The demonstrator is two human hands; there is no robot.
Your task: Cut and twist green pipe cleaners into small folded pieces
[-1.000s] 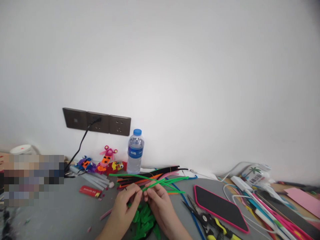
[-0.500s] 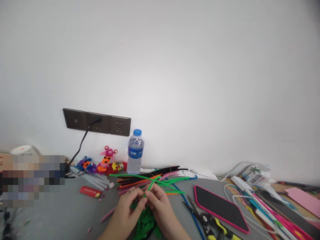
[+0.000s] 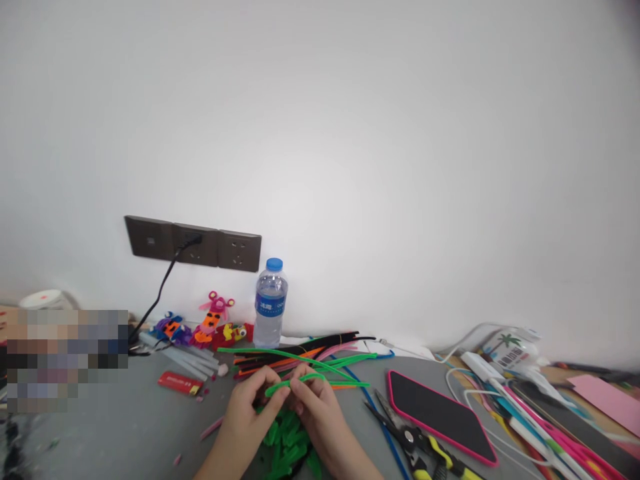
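My left hand [image 3: 245, 417] and my right hand [image 3: 320, 410] meet low in the middle of the view, fingers pinched together on a bright green pipe cleaner [image 3: 295, 381] bent into an arch between them. Under the hands lies a heap of short green looped pieces [image 3: 287, 443]. Just behind the hands spreads a pile of pipe cleaners [image 3: 300, 357] in green, black, orange and pink on the grey table [image 3: 125, 427].
A water bottle [image 3: 270, 303] stands by the wall under dark wall sockets [image 3: 193, 243] with a black cord plugged in. Small craft figures [image 3: 210, 323], glue sticks [image 3: 185, 357] and a red lighter [image 3: 181, 383] lie left. A pink-cased phone [image 3: 440, 413], pliers [image 3: 425, 453] and cables [image 3: 500, 387] lie right.
The green pipe cleaner, straight and slanting up to the right a second ago, has been bent over by my fingers into a low arch between both hands.
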